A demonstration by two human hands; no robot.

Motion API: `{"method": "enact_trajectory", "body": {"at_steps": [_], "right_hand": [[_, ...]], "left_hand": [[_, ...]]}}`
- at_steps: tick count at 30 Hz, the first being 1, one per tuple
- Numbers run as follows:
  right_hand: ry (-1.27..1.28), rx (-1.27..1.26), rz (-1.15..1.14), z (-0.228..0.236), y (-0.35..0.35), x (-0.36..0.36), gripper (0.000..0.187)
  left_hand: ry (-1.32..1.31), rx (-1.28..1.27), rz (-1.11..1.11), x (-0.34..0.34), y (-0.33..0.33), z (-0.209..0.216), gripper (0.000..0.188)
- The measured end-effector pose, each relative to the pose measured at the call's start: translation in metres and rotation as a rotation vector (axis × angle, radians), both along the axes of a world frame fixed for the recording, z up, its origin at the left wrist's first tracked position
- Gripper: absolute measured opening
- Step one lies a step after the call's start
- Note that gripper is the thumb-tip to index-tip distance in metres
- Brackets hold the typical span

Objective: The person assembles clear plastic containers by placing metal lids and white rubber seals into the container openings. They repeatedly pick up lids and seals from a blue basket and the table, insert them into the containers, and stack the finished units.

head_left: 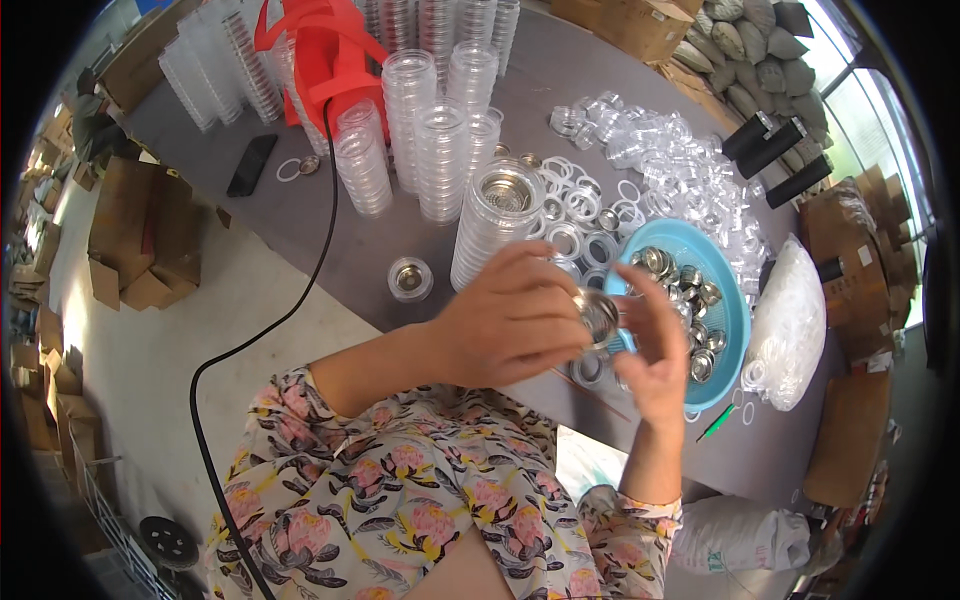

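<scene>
My left hand (515, 325) is closed around a small round metal strainer cup (598, 316), its shiny face turned to the right. Beside it, my right hand (660, 345) has its thumb and fingers spread apart; whether a fingertip touches the cup I cannot tell. Just behind my left hand rises a stack of clear round plastic containers (480, 235), with a metal mesh strainer (505, 192) in its top. A blue plastic basket (738, 330), holding many small metal cups (690, 290), stands to the right of my right hand. One clear container with a metal insert (409, 279) sits alone left of the stack.
Tall stacks of clear containers (410, 110) and a red bag (330, 60) stand farther back. White rings (580, 205) and a heap of clear plastic parts (690, 165) lie behind the basket. A black cable (300, 310) hangs over the left table edge. A phone (252, 165) lies nearby.
</scene>
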State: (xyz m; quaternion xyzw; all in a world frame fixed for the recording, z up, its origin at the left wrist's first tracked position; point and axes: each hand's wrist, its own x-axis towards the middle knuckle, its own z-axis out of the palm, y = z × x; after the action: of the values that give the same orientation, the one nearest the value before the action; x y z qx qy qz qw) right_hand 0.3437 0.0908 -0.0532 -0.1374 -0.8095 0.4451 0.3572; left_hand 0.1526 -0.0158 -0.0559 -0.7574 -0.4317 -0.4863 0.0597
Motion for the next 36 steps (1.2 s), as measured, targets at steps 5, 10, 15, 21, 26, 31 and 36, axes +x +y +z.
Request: {"method": "enact_trajectory", "body": {"at_steps": [5, 10, 15, 21, 26, 31, 36], "right_hand": [[0.016, -0.656, 0.157, -0.028, -0.015, -0.017, 0.023], [0.158, -0.943, 0.054, -0.054, -0.003, -0.039, 0.021], [0.568, -0.598, -0.091, -0.030, 0.000, -0.089, 0.019], [0.218, 0.218, -0.144, -0.027, 0.014, -0.124, 0.012], [0.084, 0.567, -0.098, -0.027, 0.025, -0.128, 0.009], [-0.189, 0.764, -0.088, -0.003, 0.017, -0.119, 0.016], [-0.353, 0.824, -0.029, 0.014, 0.016, -0.116, 0.015]], "left_hand": [[-0.225, -0.094, 0.012, -0.011, 0.004, -0.017, 0.021], [0.073, -0.118, 0.451, -0.053, 0.019, -0.010, 0.026], [-0.453, -0.199, 0.232, -0.065, 0.020, -0.013, 0.019], [-1.120, -0.021, 0.218, -0.058, -0.001, -0.021, 0.015], [-0.721, -0.109, 0.545, -0.084, -0.034, -0.108, 0.015], [-0.139, -0.268, 0.765, -0.081, -0.050, -0.153, 0.018], [0.082, -0.405, 0.769, -0.081, -0.052, -0.171, 0.019]]}}
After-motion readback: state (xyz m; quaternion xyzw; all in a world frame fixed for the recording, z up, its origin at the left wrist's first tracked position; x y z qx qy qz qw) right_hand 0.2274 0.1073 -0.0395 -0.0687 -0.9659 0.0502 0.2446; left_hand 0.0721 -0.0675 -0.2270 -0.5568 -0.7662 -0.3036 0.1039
